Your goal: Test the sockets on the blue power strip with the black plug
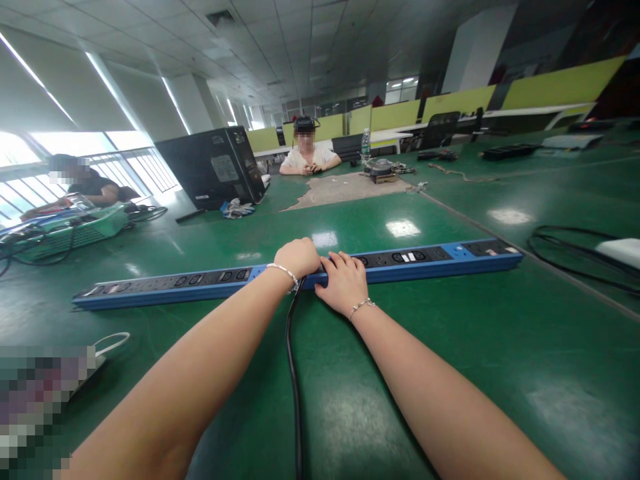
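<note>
A long blue power strip (410, 272) with black sockets lies across the green table. My left hand (299, 258) is closed at its middle, around the end of a black cable (295, 373) that runs down toward the near edge; the plug itself is hidden by the fingers. Just to the right, my right hand (345, 281) rests on the strip, its fingers spread over the top and its thumb on the near side.
Behind the strip stand a black computer case (215, 167) and gloves (237, 209). A green basket (95, 227) is at left, black cable coils (565, 248) at right, and a pixelated object (40, 400) at near left. Two people sit beyond.
</note>
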Tool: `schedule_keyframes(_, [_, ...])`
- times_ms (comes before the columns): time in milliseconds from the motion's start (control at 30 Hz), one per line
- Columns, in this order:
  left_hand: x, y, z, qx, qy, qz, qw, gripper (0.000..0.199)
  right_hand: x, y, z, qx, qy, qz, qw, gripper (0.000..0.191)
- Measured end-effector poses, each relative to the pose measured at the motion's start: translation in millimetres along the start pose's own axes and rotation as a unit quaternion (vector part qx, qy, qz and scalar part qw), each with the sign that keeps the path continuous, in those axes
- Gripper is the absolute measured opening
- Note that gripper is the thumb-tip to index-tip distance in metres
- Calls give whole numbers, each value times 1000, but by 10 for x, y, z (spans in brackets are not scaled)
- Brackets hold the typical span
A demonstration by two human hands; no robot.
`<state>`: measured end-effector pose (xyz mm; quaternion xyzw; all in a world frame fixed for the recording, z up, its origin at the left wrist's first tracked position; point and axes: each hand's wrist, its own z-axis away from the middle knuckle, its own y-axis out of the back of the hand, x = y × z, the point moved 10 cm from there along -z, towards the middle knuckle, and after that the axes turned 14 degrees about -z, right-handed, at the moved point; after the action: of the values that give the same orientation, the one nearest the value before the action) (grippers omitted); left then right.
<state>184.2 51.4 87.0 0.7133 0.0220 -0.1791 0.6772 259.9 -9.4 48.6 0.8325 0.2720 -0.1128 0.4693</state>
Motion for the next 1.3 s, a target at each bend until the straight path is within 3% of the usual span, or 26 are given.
schedule_keyframes(467, [-55,-134,99,14,25,39,999,33,-2,3,4,3,4,-5,1000,52])
schedule_keyframes(667, [-141,-235,51,2,-26,92,995,40,-13,6,11,5,9,-3,1000,51])
schedule_keyframes(733, [-246,-272,101,38,-39,127,990,43,-12,3,11,3,9,0,1000,51])
schedule_keyframes(833, [-524,-234,288,194,4,107,975,38,1,2,9,1,5,3,1000,52])
schedule_keyframes(867, [-568,-272,352,221,7,95,971,38,4,4,8,1,5,4,1000,53])
schedule_keyframes(1033, [-503,-463,503,249,-52,59,965,50,-50,35,4,1,15,-5,1000,56])
schedule_keyframes(1167, [-442,-446,515,261,-72,60,961,60,-241,-5,-7,-20,61,-36,997,56])
schedule_keyframes(1300, [-449,-438,510,262,-59,83,960,56,-361,-64,-36,-17,77,-37,996,46])
